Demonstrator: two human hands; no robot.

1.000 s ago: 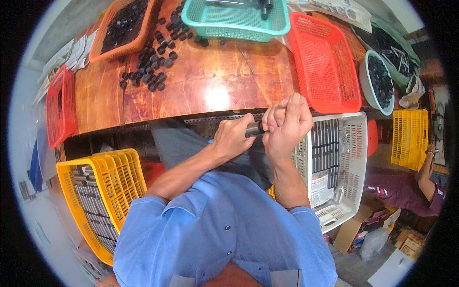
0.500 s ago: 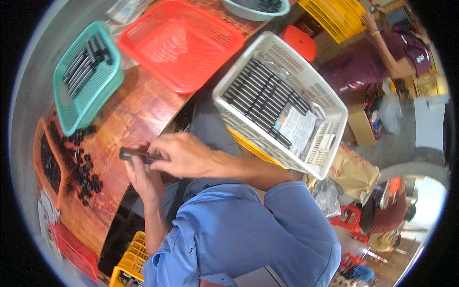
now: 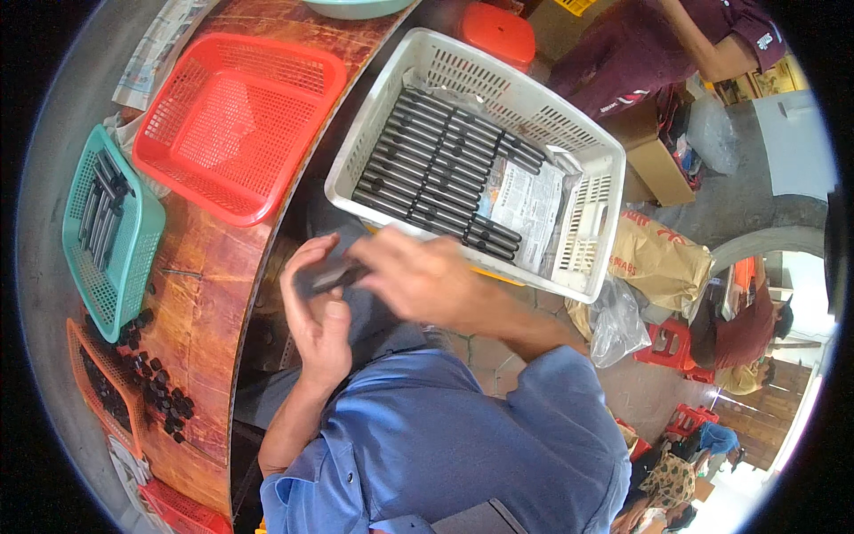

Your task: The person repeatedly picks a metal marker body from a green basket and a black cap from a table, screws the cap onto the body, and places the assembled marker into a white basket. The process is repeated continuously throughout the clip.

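A short black tube-shaped piece (image 3: 333, 278), smeared by motion, is held between my two hands over my lap, beside the table edge. My left hand (image 3: 317, 325) cradles it against the palm, thumb below and fingers reaching up around it. From the right, my right hand (image 3: 422, 278) pinches its other end; these fingers are blurred. Just beyond my right hand stands a white crate (image 3: 594, 165), where rows of black rods (image 3: 436, 165) lie side by side on newspaper (image 3: 525, 205).
On the wooden table (image 3: 205, 294) are a red basket (image 3: 222, 116), a green basket (image 3: 138, 258) holding dark rods, small black caps (image 3: 160, 387) and an orange basket (image 3: 133, 418). A red stool (image 3: 498, 36) and a person in maroon (image 3: 614, 53) are beyond the crate.
Both hands have moved right with the black piece, from over the table to over my lap. The view has shifted, so the baskets and crate appear further left.
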